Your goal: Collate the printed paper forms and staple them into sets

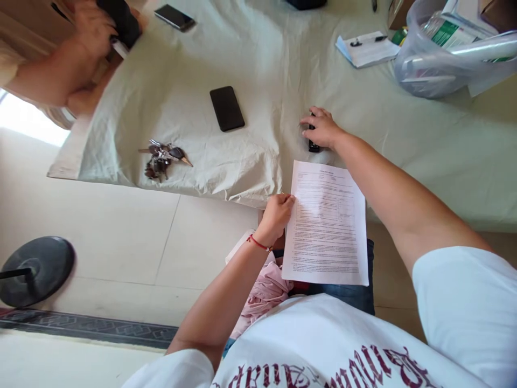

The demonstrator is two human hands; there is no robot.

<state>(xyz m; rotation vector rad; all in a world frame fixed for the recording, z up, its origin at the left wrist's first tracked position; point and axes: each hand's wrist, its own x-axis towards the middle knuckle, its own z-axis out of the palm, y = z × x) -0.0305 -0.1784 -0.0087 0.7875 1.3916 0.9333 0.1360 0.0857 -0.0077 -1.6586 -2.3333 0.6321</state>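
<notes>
My left hand (278,213), with a red bracelet at its wrist, pinches the left edge of a printed sheet of paper (327,231). The top of the sheet lies over the table's front edge, and its lower part is above my lap. My right hand (321,128) is over a narrow black object (313,144) on the tablecloth, beyond the top of the sheet. Its fingers are spread around that object, which is partly hidden beneath them. Whether they grip it firmly does not show.
On the pale tablecloth (258,48) are a black phone (227,109), a bunch of keys (163,157) and another phone (175,18). Notepaper (367,49) lies by a filled plastic basket (428,81). At upper left, another person's hand (95,32) holds something dark. A round black base (38,272) stands on the floor.
</notes>
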